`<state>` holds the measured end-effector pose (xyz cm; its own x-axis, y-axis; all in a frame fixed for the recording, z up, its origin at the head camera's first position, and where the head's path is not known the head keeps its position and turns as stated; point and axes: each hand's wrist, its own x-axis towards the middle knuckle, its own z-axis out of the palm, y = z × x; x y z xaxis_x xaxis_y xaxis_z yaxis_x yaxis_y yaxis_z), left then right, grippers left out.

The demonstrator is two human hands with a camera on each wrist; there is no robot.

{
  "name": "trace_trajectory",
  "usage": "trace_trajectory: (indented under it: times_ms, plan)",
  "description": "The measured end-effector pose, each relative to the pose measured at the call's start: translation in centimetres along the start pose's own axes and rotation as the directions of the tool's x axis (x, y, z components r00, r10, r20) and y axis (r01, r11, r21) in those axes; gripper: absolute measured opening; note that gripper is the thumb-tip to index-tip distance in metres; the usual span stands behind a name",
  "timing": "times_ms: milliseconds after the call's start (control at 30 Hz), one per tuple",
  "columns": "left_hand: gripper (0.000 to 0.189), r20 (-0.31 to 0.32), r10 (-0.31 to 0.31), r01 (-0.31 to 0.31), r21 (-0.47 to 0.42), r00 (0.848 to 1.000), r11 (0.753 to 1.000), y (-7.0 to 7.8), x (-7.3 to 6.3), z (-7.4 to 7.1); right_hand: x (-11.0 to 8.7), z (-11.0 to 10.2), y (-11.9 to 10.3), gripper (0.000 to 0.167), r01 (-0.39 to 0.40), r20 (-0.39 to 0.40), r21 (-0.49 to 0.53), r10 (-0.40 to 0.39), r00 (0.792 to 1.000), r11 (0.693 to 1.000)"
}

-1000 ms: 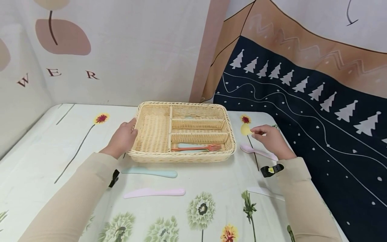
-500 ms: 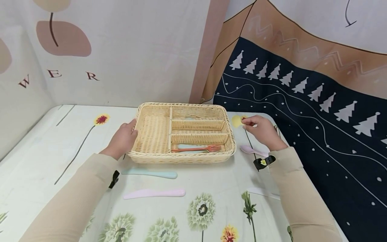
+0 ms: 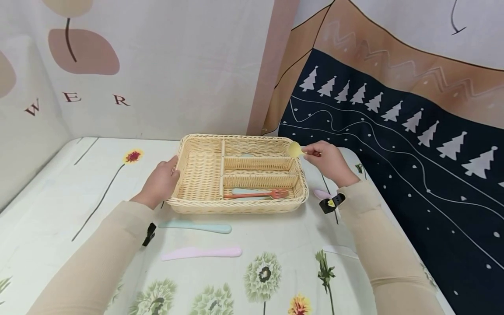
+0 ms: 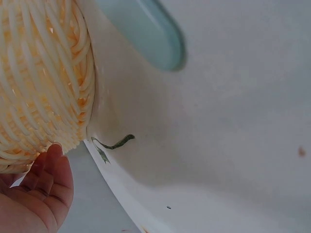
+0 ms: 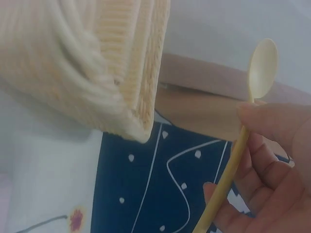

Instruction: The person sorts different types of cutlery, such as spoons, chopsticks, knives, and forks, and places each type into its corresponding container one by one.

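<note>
A woven basket with several compartments stands on the cloth-covered table. My left hand holds the basket's left side, its fingers against the outer wall in the left wrist view. Between thumb and fingers my right hand pinches a yellow spoon just below its bowl. In the head view the spoon's bowl is over the basket's back right corner. An orange fork lies in the front right compartment on a pale blue utensil. Something pale blue shows partly in the back right compartment.
In front of the basket lie a light blue knife and a pink knife. A pink spoon and a white utensil lie to the right, partly covered by my right arm. Curtains hang behind the table.
My right hand has carried the yellow spoon leftward and away from me, from beside the basket to over its back right corner. The left hand stays on the basket.
</note>
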<state>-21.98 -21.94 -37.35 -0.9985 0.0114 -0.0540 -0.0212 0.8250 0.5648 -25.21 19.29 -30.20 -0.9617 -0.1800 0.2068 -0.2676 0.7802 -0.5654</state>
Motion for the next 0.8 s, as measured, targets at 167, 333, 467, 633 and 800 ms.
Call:
trace_trajectory:
  times_ms: [167, 333, 467, 633, 800]
  plan:
    - [0.055, -0.003, 0.003, -0.003, -0.005, 1.000, 1.000, 0.0, 0.0, 0.0, 0.7, 0.6, -0.4, 0.022, 0.014, -0.028, -0.018, -0.014, 1.000, 1.000]
    - [0.055, -0.004, 0.005, -0.005, -0.005, 1.000, 1.000, 0.0, 0.0, 0.1, 1.3, 1.2, -0.7, 0.020, 0.037, -0.049, -0.014, -0.037, 0.998, 0.999]
    - [0.055, -0.006, 0.007, -0.007, 0.002, 1.000, 1.000, 0.0, 0.0, 0.1, 1.8, 1.6, -1.2, 0.022, 0.041, -0.041, 0.000, -0.040, 0.998, 0.999]
    - [0.055, -0.009, 0.007, -0.007, 0.008, 1.000, 1.000, -0.1, 0.1, 0.1, 2.5, 2.1, -2.2, 0.024, 0.018, -0.010, 0.013, -0.018, 1.000, 1.000]
    - [0.055, -0.003, 0.009, -0.009, 0.004, 1.000, 1.000, -0.2, 0.0, 0.1, 3.4, 2.8, -2.8, 0.025, 0.006, 0.008, 0.018, -0.006, 1.000, 1.000]
